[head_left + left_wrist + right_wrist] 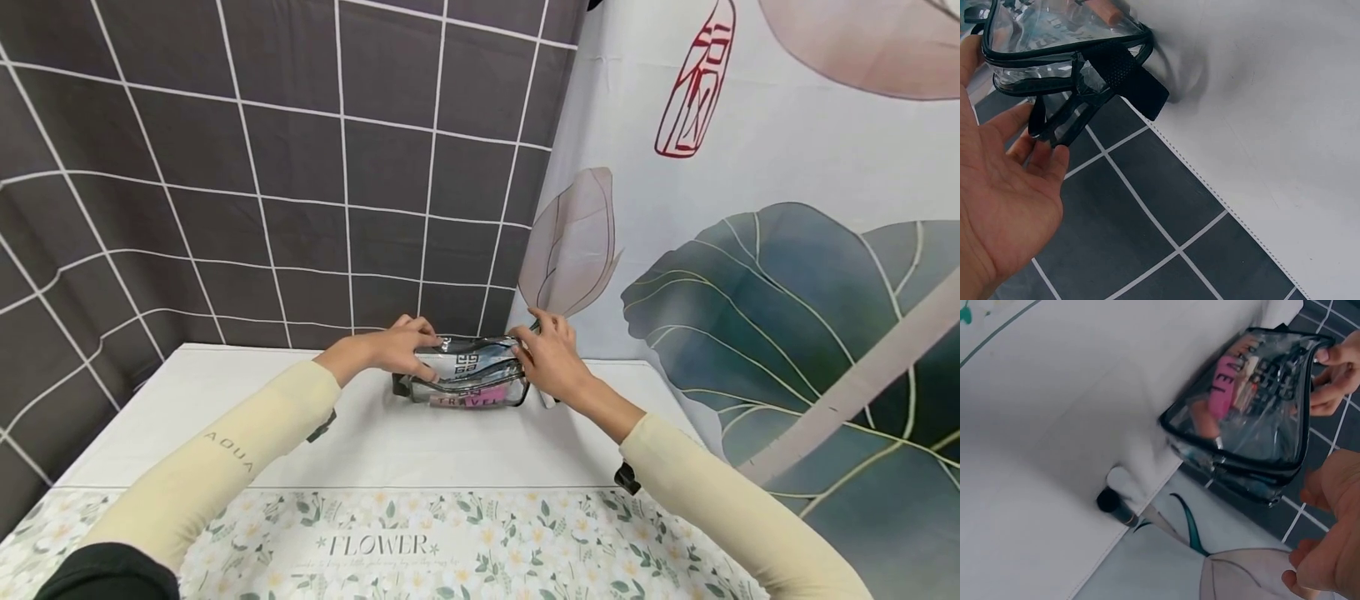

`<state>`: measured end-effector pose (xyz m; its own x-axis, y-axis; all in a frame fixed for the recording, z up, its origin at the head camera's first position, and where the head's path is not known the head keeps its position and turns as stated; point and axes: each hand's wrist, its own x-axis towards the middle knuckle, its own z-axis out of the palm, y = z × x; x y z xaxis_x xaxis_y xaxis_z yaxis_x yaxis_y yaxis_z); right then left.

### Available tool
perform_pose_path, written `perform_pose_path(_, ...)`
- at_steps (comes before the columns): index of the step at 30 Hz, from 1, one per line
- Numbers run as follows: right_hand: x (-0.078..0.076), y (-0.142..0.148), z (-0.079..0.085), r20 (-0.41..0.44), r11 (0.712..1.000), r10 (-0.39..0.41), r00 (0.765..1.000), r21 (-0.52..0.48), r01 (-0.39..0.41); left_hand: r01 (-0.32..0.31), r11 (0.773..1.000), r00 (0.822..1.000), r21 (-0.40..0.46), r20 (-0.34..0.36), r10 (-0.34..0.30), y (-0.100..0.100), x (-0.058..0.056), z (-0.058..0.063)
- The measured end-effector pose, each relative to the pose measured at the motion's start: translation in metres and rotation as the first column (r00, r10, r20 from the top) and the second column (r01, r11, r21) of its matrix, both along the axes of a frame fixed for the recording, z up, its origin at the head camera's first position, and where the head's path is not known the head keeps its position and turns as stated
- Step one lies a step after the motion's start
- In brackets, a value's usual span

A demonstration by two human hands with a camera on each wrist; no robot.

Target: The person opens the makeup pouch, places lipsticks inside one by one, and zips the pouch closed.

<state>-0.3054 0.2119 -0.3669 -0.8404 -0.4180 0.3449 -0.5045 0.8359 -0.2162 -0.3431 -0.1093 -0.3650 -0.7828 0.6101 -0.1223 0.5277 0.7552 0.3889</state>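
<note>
A clear zip pouch (480, 398) with black trim and TRAVEL lettering stands at the back of the white tabletop. Through its side in the right wrist view, a pink item (1222, 387) and several small tubes show. My left hand (401, 348) pinches the pouch's left upper rim; in the left wrist view its fingertips (1055, 164) lie at the black-edged end by a loop. Close to the right end is my right hand (553, 357), its fingers (1311, 490) bent loosely, with a gap to the pouch in the right wrist view.
A small black cylinder (1116, 507) and a white round-ended item (1124, 481) lie by the table edge, right of the pouch. Dark gridded cloth (285, 167) hangs behind, and a leaf-printed cloth (787, 317) at right. A floral mat (450, 517) covers the table's front.
</note>
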Motion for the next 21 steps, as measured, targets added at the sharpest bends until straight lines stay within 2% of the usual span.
perform_pose_path(7, -0.012, 0.017, -0.002, 0.012, 0.996, -0.094, 0.995, -0.003, 0.094, 0.003, 1.0, 1.0, 0.004, -0.006, -0.003, 0.0, -0.001, 0.001)
perform_pose_path(11, -0.016, 0.027, -0.004, 0.064, 0.987, -0.158, 0.985, 0.022, 0.156, 0.0, 1.0, 1.0, 0.011, 0.005, 0.0, 0.0, -0.001, 0.002)
perform_pose_path(16, -0.017, 0.036, -0.011, 0.131, 0.974, -0.221, 0.966, 0.088, 0.211, -0.001, 1.0, 1.0, 0.014, 0.012, 0.001, 0.0, 0.0, 0.001)
perform_pose_path(21, -0.018, 0.041, -0.021, 0.183, 0.951, -0.268, 0.946, 0.205, 0.23, 0.003, 1.0, 1.0, 0.018, 0.021, -0.004, 0.0, 0.0, -0.001)
